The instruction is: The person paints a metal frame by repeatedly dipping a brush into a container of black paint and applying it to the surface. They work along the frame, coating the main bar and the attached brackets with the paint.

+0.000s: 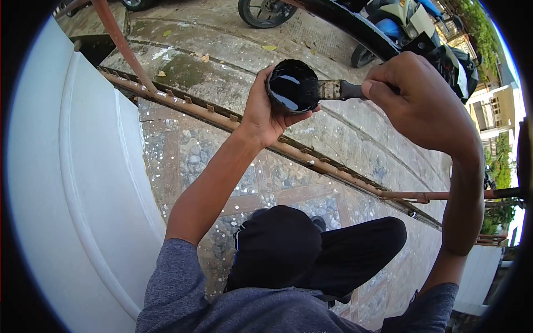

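My left hand [261, 114] is wrapped round a small round cup of black paint [292, 83], held up in front of me with its mouth facing the camera. Light glints off the dark liquid inside. In my right hand [408, 94] is a paintbrush [333, 90], gripped by its dark handle. The brush's worn, paint-stained metal band lies at the cup's right rim, and its bristles cannot be told apart from the black paint.
A reddish-brown metal rail [183, 103] runs diagonally below the cup. Black metal tubing [355, 28] crosses at the upper right. Motorbikes [413, 25] stand beyond. A white wall [100, 166] rises on the left. Paint-speckled stone paving [194, 155] lies beneath my bent knees.
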`<action>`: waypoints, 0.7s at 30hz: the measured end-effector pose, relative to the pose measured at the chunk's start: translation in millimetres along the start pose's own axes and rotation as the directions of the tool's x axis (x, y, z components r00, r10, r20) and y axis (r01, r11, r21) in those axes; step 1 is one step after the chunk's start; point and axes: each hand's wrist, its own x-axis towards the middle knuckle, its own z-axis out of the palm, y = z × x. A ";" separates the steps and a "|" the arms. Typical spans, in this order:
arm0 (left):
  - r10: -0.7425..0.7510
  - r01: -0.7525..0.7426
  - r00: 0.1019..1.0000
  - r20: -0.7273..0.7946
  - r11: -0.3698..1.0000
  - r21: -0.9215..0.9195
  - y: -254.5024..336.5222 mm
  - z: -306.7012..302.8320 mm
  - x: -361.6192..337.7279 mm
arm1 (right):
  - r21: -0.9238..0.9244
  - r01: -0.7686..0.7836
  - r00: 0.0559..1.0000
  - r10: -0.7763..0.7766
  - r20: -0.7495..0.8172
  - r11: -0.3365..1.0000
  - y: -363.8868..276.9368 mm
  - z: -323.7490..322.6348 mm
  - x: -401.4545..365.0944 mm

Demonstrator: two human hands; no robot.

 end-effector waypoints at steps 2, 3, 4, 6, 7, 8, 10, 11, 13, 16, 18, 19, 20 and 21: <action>0.005 -0.004 1.000 -0.013 1.000 0.011 -2.3 0.4 -2.0 | -0.077 0.030 0.992 -0.020 0.127 0.997 -2.1 -1.3 24.5; 0.009 -0.009 1.000 -0.020 1.000 0.016 -2.9 0.9 -2.5 | -0.115 0.050 0.981 -0.028 0.190 0.992 -3.0 -0.7 30.8; 0.007 -0.006 1.000 -0.017 1.000 0.015 -2.9 1.2 -3.2 | -0.062 0.122 0.986 -0.114 0.120 0.991 0.4 6.7 32.3; 0.000 0.000 1.000 -0.013 1.000 0.013 -3.2 1.7 -4.5 | -0.073 0.129 0.988 -0.122 0.099 0.989 -0.1 13.1 34.6; 0.003 -0.003 1.000 -0.018 1.000 0.019 -3.3 2.5 -5.2 | -0.080 0.132 0.988 -0.125 0.089 0.988 -0.8 14.5 35.4; 0.006 -0.006 1.000 -0.023 1.000 0.024 -3.7 3.8 -5.8 | -0.071 0.134 0.988 -0.127 0.091 0.989 -1.3 15.2 35.6; 0.007 -0.006 0.999 -0.032 1.000 0.029 -4.5 5.3 -6.2 | -0.049 0.134 0.987 -0.129 0.092 0.990 -1.9 16.8 34.6; 0.005 -0.004 0.999 -0.035 1.000 0.028 -4.8 5.7 -6.4 | -0.036 0.109 0.990 -0.105 0.097 0.993 -1.9 16.4 33.6; 0.012 -0.012 0.999 -0.034 1.000 0.010 -3.1 4.9 -7.3 | -0.011 0.062 0.992 -0.060 0.107 0.998 -0.4 13.9 30.5; 0.042 -0.043 0.999 -0.034 0.998 -0.044 7.2 3.3 -6.0 | 0.184 0.145 0.987 -0.130 -0.091 0.972 5.7 20.5 10.6; 0.046 -0.050 0.998 -0.050 0.996 -0.074 16.1 4.5 -3.9 | 0.239 0.138 0.977 -0.093 -0.190 0.961 6.6 37.5 -2.6; 0.050 -0.055 0.997 -0.051 0.994 -0.091 20.0 4.9 -2.5 | 0.261 0.099 0.978 -0.045 -0.206 0.960 3.5 43.6 -7.6; 0.053 -0.059 0.997 -0.052 0.993 -0.106 23.6 5.0 -0.8 | 0.334 0.040 0.984 0.021 -0.176 0.942 -1.5 47.7 -10.7; 0.054 -0.061 0.997 -0.053 0.991 -0.121 27.0 5.5 0.2 | 0.367 0.054 0.975 0.030 -0.218 0.929 -2.8 56.8 -12.4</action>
